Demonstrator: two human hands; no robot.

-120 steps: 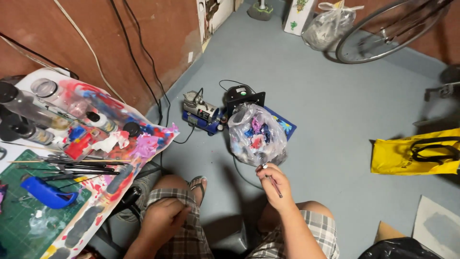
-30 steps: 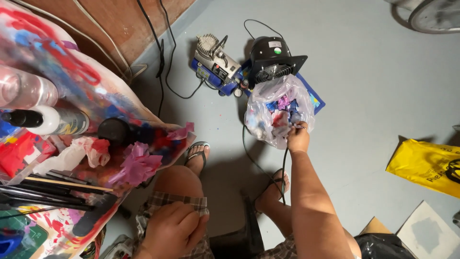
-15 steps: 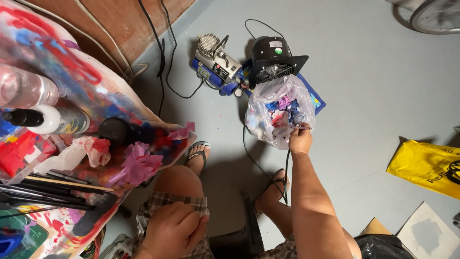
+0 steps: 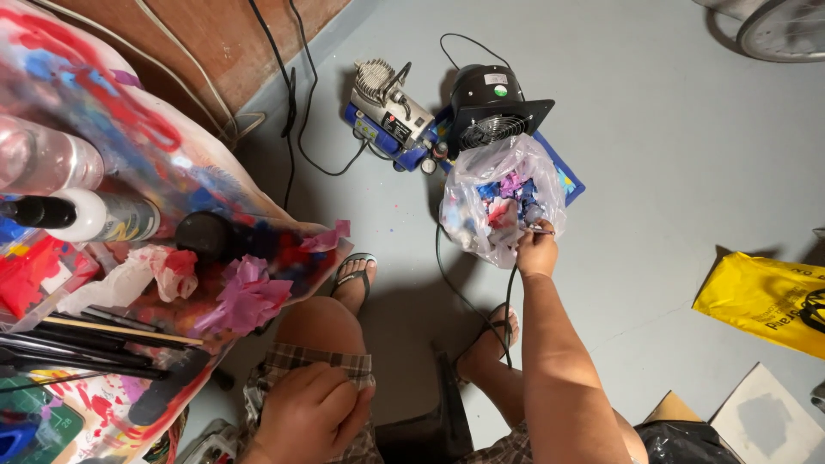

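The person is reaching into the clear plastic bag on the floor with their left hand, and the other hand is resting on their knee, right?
Not quite. It is the right hand that reaches down to the rim of the clear plastic bag of paint-stained scraps on the floor. The left hand is the one resting on the knee, on the plaid shorts. The head view shows both.

A thin, glossy, crinkled clear plastic bag [image 4: 503, 202] of coloured paper scraps sits on the smooth matt grey floor [image 4: 653, 112] beside a black metal fan housing [image 4: 497, 107], near checked cloth shorts [image 4: 314, 369].
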